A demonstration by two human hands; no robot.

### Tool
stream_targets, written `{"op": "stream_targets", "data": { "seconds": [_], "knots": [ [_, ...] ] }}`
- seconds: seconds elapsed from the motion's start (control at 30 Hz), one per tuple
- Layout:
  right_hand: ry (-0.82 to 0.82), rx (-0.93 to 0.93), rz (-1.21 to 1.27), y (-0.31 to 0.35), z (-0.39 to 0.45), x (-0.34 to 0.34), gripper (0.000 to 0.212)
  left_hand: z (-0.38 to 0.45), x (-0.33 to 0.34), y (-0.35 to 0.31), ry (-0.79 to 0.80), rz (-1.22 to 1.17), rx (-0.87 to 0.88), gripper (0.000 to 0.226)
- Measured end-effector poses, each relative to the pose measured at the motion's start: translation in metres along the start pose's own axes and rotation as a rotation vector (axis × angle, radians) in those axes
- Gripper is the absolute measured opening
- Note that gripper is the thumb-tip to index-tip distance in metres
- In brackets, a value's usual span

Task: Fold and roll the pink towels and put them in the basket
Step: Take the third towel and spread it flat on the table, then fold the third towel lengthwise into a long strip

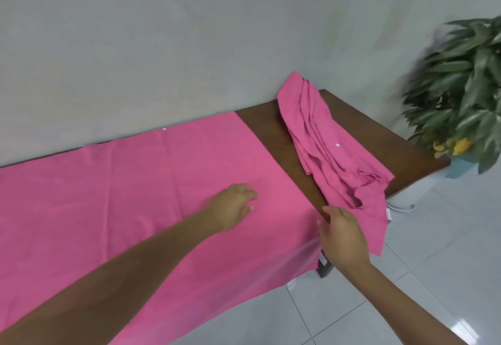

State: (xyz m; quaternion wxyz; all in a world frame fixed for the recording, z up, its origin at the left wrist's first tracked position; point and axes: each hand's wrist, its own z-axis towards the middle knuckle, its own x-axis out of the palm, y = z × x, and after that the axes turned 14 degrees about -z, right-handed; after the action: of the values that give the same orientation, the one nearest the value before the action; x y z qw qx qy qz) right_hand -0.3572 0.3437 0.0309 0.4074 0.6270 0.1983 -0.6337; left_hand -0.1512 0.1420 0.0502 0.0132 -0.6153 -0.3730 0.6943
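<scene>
A large pink towel (141,198) lies spread flat over the brown wooden table (268,133), its near edge hanging over the front. My left hand (233,205) rests palm down on it near its right side, fingers relaxed. My right hand (343,236) is at the table's front edge by the spread towel's right corner; whether it grips the cloth is hidden. A second pink towel (325,141) lies crumpled on the table's right end, one end hanging over the front edge. No basket is in view.
A grey wall runs right behind the table. A potted plant (461,87) with green leaves stands past the table's right end. A white bucket-like container (409,195) sits under that end. Pale tiled floor (379,290) lies in front.
</scene>
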Motion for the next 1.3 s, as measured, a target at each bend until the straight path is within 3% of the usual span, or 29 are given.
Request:
{"op": "stream_targets", "data": {
  "seconds": [0.23,0.33,0.43,0.57,0.7,0.8,0.97,1.3],
  "knots": [
    [0.057,0.108,0.138,-0.012,0.022,0.010,0.027,0.107,-0.005,-0.023,0.116,0.046,0.045,0.038],
    [0.091,0.140,0.157,-0.015,0.029,0.011,0.026,0.142,-0.007,-0.019,0.181,0.191,0.043,0.044],
    [0.121,0.161,0.121,-0.015,0.031,0.008,0.030,0.172,-0.011,-0.010,0.158,0.419,0.082,0.044],
    [0.155,0.170,0.054,-0.017,0.034,0.008,0.030,0.203,-0.017,0.003,0.130,0.366,0.005,0.058],
    [0.213,0.178,0.034,-0.019,0.038,0.007,0.024,0.225,-0.027,0.015,0.095,0.359,-0.054,0.043],
    [0.262,0.188,0.022,-0.019,0.038,0.006,0.018,0.229,-0.032,0.011,0.109,0.355,-0.076,0.051],
    [0.217,0.191,0.011,-0.012,0.031,0.005,0.017,0.216,-0.043,0.015,0.233,0.354,-0.122,0.007],
    [0.072,0.314,0.231,0.044,-0.013,-0.005,0.018,0.168,-0.097,0.050,0.154,0.326,0.205,0.016]
  ]
}}
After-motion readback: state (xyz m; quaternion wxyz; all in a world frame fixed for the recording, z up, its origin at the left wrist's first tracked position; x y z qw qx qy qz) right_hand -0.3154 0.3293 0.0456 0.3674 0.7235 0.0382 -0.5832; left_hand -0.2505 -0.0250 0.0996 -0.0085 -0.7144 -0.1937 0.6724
